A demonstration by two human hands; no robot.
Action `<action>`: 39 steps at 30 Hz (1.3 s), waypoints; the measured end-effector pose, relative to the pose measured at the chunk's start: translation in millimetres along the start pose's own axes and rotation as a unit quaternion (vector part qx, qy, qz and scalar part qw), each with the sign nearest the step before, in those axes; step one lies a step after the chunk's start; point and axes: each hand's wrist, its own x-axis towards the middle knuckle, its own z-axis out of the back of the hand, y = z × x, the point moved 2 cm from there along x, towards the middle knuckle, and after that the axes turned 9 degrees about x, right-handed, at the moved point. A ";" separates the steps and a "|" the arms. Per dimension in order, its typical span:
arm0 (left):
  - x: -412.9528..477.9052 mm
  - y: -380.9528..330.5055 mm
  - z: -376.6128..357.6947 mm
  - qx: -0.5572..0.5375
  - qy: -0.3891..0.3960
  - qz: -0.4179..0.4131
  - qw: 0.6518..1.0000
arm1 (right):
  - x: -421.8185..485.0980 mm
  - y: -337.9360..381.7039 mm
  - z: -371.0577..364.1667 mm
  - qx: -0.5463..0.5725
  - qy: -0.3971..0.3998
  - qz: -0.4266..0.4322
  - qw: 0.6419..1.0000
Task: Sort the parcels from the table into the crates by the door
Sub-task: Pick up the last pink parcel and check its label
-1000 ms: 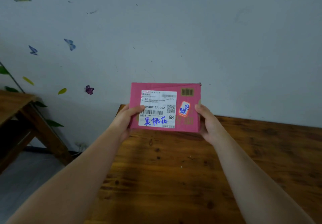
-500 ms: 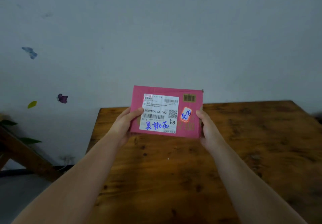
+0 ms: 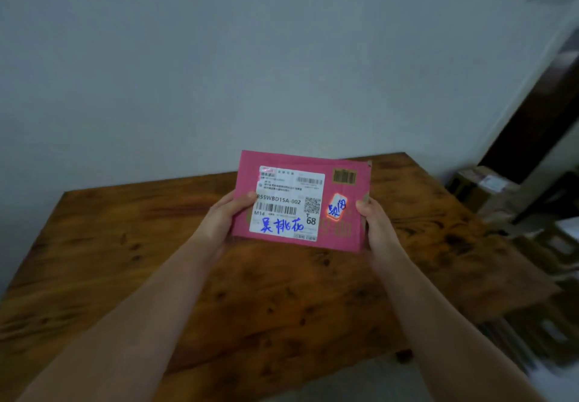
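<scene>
Pink parcel (image 3: 300, 201) held above desk (image 3: 125, 260), label up. Left hand (image 3: 219, 223) fingers clamped on its 9 o'clock edge, right hand (image 3: 376, 229) on 3 o'clock edge. Advice: read label, carry level toward blurred crates (image 3: 560, 242), 3 o'clock.

A flat pink cardboard parcel (image 3: 300, 198) is held over the rectangular brown wooden table (image 3: 141, 260), the left hand (image 3: 225, 223) at its left edge and the right hand (image 3: 376, 232) at its right edge. A plain pale wall (image 3: 250, 57) stands behind the table. Brown cardboard boxes (image 3: 482, 188) lie to the table's right, at the foot of a dark door frame (image 3: 539, 126).
</scene>
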 end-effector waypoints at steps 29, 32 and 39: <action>228.8 35.6 -440.2 0.071 0.059 0.092 0.992 | 153.8 154.2 393.4 0.107 -0.165 -0.054 0.979; 250.2 50.8 -473.2 0.070 0.043 0.103 0.991 | 177.5 161.9 430.7 0.060 -0.157 -0.066 0.983; 297.4 85.9 -576.7 0.075 -0.028 0.120 0.990 | 250.1 193.1 535.2 -0.016 -0.113 -0.105 0.988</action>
